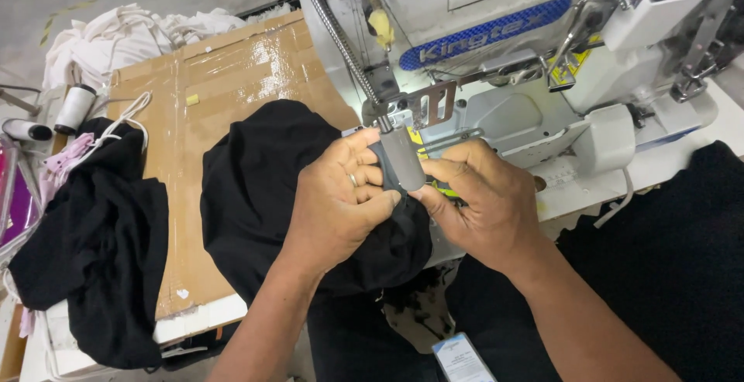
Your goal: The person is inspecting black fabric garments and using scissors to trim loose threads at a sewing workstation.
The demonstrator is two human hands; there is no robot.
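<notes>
We pinch the black cloth at the sewing machine, left hand and right hand both closed on its edge around the grey arm, so we keep it taut and flat.

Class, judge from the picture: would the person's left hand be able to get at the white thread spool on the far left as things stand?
Probably not at once: the left hand is pinching black fabric at the sewing machine. Once it lets go, only low cloth lies before the white thread spool.
</notes>
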